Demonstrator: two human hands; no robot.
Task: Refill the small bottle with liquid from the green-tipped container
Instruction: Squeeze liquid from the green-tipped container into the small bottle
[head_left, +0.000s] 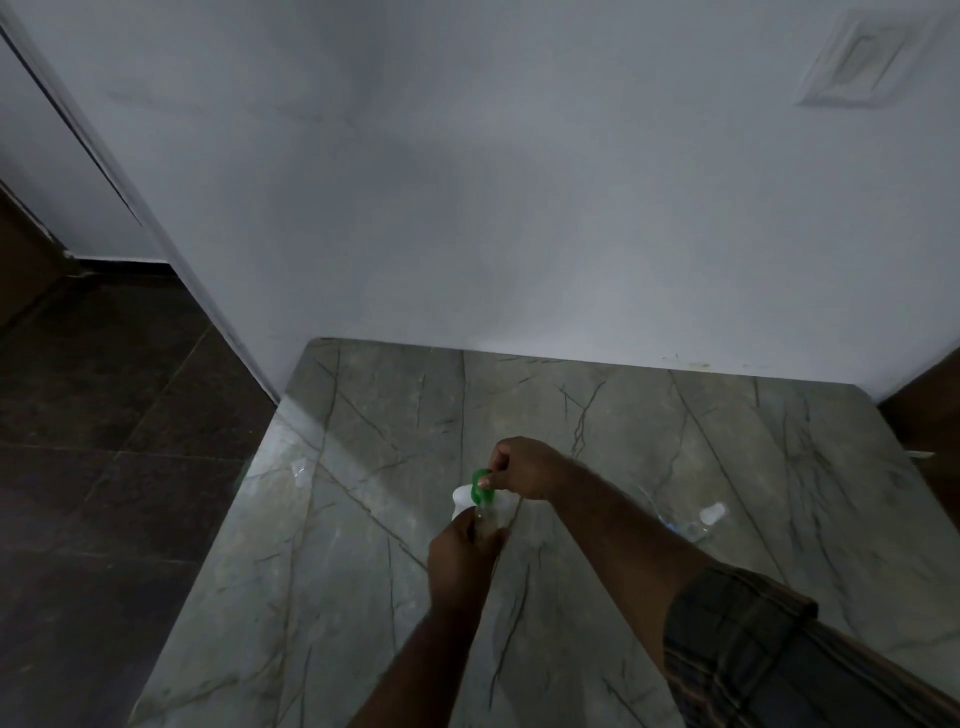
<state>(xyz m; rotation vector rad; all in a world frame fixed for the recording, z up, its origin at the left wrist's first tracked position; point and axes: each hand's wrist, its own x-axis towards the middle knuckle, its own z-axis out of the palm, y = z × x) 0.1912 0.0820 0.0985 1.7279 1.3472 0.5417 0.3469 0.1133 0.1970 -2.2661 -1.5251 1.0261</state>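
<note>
A white container with a green tip (481, 487) is held over the middle of the grey marble table (363, 519). My right hand (522, 467) grips it from the right, thumb on the green tip. Just below the tip, my left hand (460, 558) is curled round a small clear bottle (485, 519), whose open neck sits right under the green tip. Most of the small bottle is hidden by my fingers. The frame is dim, and no liquid stream can be made out.
A clear plastic bottle with a white cap (698, 522) lies on its side on the table to the right. A white wall backs the table. Dark tiled floor (104, 415) lies to the left.
</note>
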